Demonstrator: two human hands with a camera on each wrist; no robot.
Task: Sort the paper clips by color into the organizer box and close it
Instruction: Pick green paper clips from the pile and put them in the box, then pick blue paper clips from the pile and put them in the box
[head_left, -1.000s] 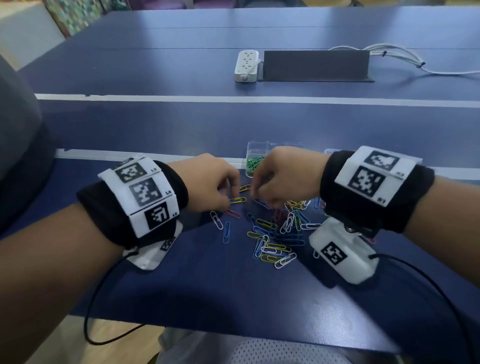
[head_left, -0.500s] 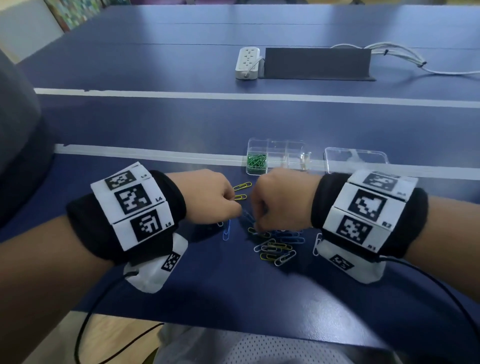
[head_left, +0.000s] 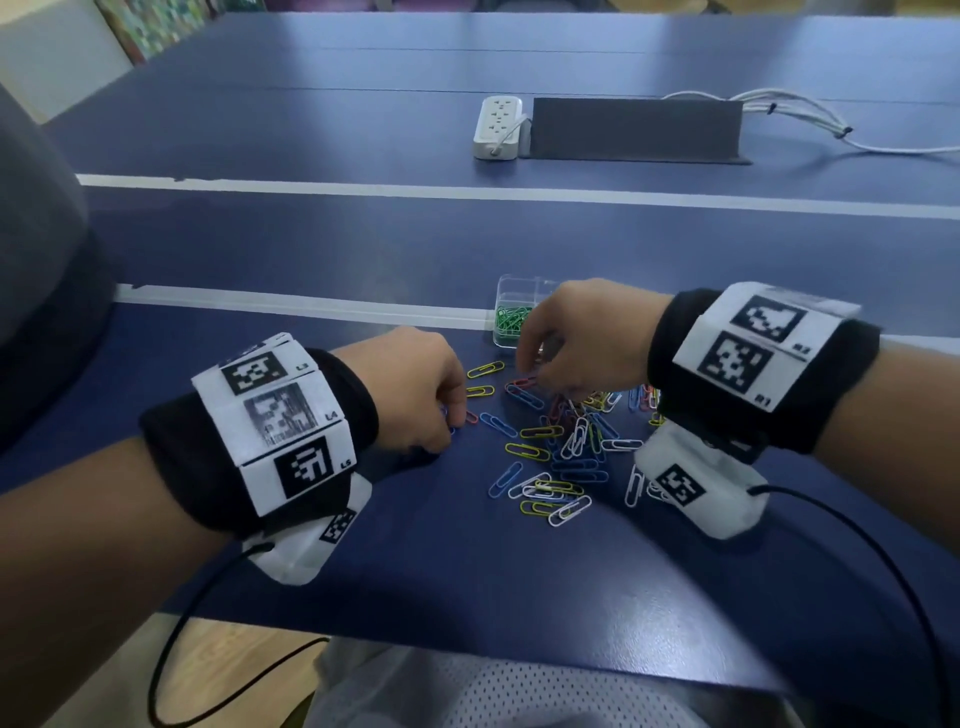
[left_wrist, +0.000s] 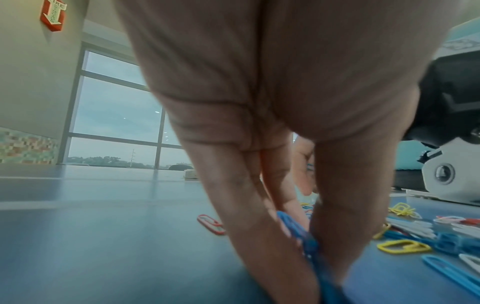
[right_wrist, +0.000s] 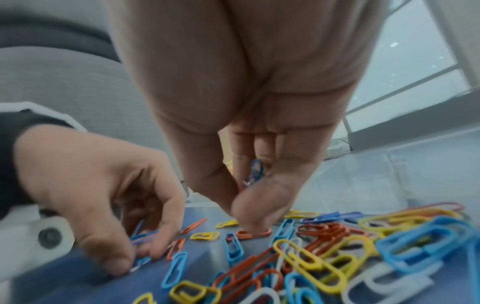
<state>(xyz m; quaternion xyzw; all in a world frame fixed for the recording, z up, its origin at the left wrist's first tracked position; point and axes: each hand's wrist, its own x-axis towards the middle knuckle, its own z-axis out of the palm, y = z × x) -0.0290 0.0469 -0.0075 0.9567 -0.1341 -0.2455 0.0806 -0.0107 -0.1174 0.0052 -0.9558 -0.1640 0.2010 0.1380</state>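
Observation:
A loose pile of paper clips (head_left: 563, 452) in blue, yellow, red and white lies on the blue table. Beyond it stands the clear organizer box (head_left: 506, 291), green clips (head_left: 511, 318) in its left compartment; my right hand hides the rest of the box. My left hand (head_left: 452, 423) is at the pile's left edge and pinches blue clips (left_wrist: 306, 242) between thumb and fingers. My right hand (head_left: 527, 371) hovers at the pile's far end, a blue clip (right_wrist: 255, 170) held in its curled fingers, thumb and forefinger tips down on a red clip (right_wrist: 253, 234).
A white power strip (head_left: 497, 127) and a dark grey cable cover (head_left: 634, 130) lie far back on the table, with white cables (head_left: 810, 114) trailing right. A single red clip (left_wrist: 210, 224) lies just left of my left hand. The table's near edge runs close to my body.
My right hand has moved away from me to the pile's far end and now covers most of the box and its lid. My left hand stays at the pile's left edge.

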